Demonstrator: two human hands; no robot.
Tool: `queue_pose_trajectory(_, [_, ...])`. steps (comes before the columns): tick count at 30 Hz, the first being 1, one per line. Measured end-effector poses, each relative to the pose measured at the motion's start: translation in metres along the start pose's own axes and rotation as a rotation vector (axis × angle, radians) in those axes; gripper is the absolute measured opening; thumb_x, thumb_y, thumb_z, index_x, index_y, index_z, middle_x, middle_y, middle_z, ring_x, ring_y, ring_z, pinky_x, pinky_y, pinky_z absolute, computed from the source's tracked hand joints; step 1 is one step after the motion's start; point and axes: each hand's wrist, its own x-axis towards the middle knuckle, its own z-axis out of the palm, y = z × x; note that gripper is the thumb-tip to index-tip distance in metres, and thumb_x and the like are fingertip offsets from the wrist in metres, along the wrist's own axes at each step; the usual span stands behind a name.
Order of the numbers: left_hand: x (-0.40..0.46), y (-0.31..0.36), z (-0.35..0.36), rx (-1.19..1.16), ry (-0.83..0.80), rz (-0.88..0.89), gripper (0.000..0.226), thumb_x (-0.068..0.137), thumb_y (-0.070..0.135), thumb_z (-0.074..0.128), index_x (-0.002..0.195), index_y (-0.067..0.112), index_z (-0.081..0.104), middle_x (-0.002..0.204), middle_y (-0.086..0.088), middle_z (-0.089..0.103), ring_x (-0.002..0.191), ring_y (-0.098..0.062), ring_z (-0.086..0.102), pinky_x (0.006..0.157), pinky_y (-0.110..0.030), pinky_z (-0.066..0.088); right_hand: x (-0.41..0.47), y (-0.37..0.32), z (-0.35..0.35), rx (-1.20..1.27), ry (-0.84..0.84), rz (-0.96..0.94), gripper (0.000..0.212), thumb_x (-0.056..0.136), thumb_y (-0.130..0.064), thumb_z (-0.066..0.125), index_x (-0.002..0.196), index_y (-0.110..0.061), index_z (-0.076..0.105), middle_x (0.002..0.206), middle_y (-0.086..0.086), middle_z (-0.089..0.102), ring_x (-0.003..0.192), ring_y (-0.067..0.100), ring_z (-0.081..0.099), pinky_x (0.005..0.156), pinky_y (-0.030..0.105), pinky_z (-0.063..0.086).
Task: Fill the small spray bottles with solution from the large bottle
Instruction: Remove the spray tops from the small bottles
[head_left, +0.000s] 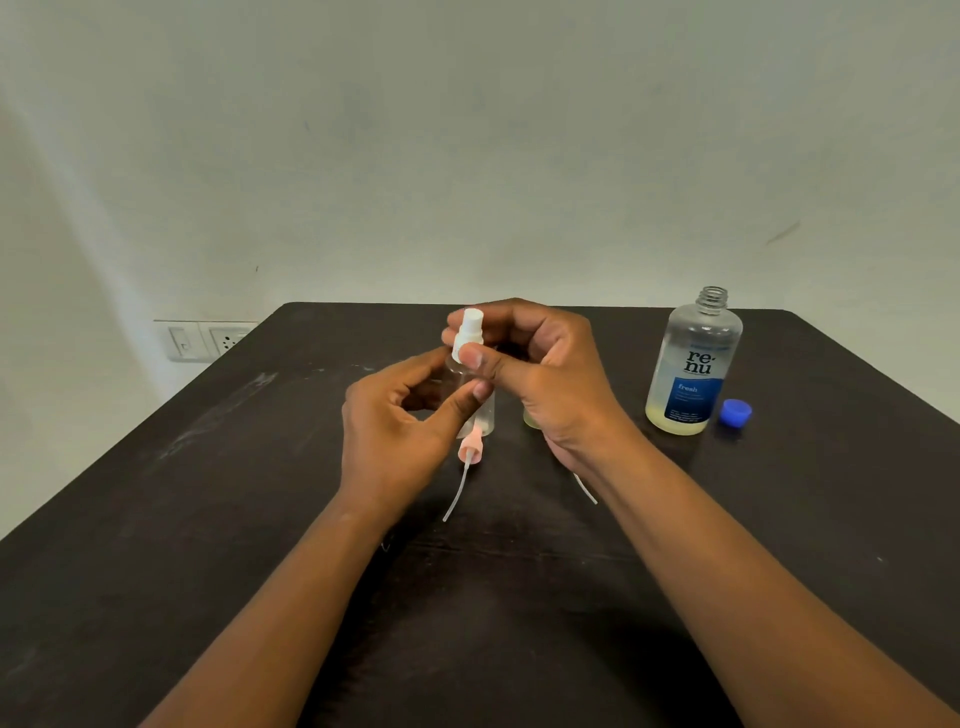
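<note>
Head view, looking fwd and down at a dark surface (260, 519) set against a pale wall.

Both bare forearms reach in from the bottom edge and meet at centre. The left hand (395, 431) holds a small clear spray bottle (460, 376) by its body, thumb in front and fingers curled behind; its grip is closed around the bottle. The bottle stands roughly upright, raised off the surface.

The right hand (540, 364) pinches the white spray pump (467, 335) at the bottle's neck, thumb and forefinger on the collar, other fingers curled above; a narrow grip, holding the pump. Can't tell if the pump is fully seated.

Just below the hands a pink spray pump (471, 447) lies on the surface w/ its thin dip tube (457, 493) pointing toward the camera. Behind it stands another small clear bottle (485, 415), mostly hidden. A 2nd tube end (586, 491) shows beside the right wrist. A bit of yellowish liquid in a container (532, 418) peeks out under the right palm; its shape is hidden.

To the right, well apart from the hands, the large bottle (691, 369) stands upright, uncapped, w/ a blue label and yellowish solution low in its base. Its blue cap (735, 413) lies just beside it on the right.

On the wall at left, a switch and socket plate (205, 340).
</note>
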Motion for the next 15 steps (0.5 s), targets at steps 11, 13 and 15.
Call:
queue_pose_trajectory(11, [-0.0029, 0.0018, 0.0019, 0.028, 0.003, -0.023, 0.045, 0.087, 0.047, 0.074, 0.119, 0.015, 0.079, 0.097, 0.011, 0.079, 0.089, -0.007, 0.077, 0.078, -0.028, 0.064, -0.0002, 0.0021, 0.0032, -0.13, 0.127, -0.015, 0.036, 0.073, -0.016, 0.096, 0.095, -0.004, 0.071, 0.092, 0.013, 0.074, 0.091, 0.035, 0.072, 0.084, 0.053, 0.063])
queue_pose_trajectory(13, [-0.003, 0.0016, 0.002, 0.019, -0.007, -0.03, 0.046, 0.087, 0.048, 0.075, 0.118, 0.015, 0.079, 0.097, 0.01, 0.08, 0.089, -0.009, 0.077, 0.079, -0.032, 0.065, 0.0, 0.0025, 0.0032, -0.117, 0.142, -0.014, 0.035, 0.073, -0.011, 0.095, 0.094, 0.001, 0.069, 0.086, 0.016, 0.072, 0.08, 0.031, 0.069, 0.077, 0.05, 0.063])
queue_pose_trajectory(15, [-0.0031, 0.0008, 0.002, 0.012, 0.0, -0.028, 0.047, 0.086, 0.047, 0.076, 0.12, 0.015, 0.078, 0.098, 0.009, 0.08, 0.089, -0.011, 0.077, 0.079, -0.035, 0.065, -0.0001, 0.0023, 0.0031, -0.085, 0.134, -0.014, 0.03, 0.075, -0.003, 0.092, 0.094, 0.004, 0.069, 0.083, 0.015, 0.07, 0.076, 0.022, 0.068, 0.072, 0.04, 0.064])
